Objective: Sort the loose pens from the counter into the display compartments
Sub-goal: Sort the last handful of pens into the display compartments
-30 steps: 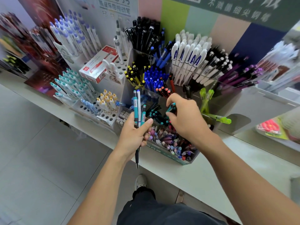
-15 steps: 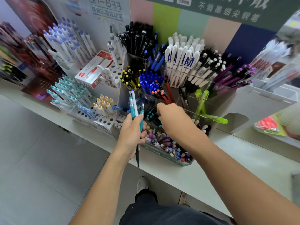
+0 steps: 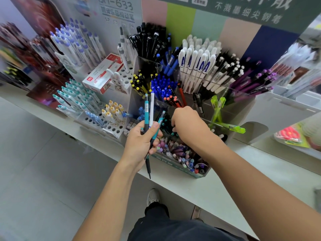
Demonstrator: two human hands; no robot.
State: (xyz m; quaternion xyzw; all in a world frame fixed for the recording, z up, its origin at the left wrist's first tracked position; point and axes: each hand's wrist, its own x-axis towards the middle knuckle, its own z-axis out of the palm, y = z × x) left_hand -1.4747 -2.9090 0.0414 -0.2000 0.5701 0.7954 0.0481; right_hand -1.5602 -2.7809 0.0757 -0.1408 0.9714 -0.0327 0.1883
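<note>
My left hand [image 3: 141, 143] grips a small bunch of loose pens [image 3: 149, 115]: two teal ones and a white one, tips pointing down past my palm. My right hand [image 3: 186, 125] reaches down into the clear display compartment [image 3: 205, 117] that holds teal-capped pens [image 3: 167, 125]; its fingers are curled and hidden behind the knuckles, so I cannot see what they hold. In front of it a low box of pastel pens [image 3: 180, 153] stands on the white counter [image 3: 225, 188].
Behind stand compartments of blue pens [image 3: 162, 86], black pens [image 3: 151, 40], white pens [image 3: 198, 63] and purple pens [image 3: 250, 82]. Green highlighters [image 3: 218, 108] lean at the right. A red-and-white box [image 3: 102, 73] and white peg racks [image 3: 111, 126] sit at the left.
My right hand has gone lower and deeper into the teal-pen compartment; the teal pen seen in its fingers a second ago is out of sight. My left hand keeps its bunch, barely moved.
</note>
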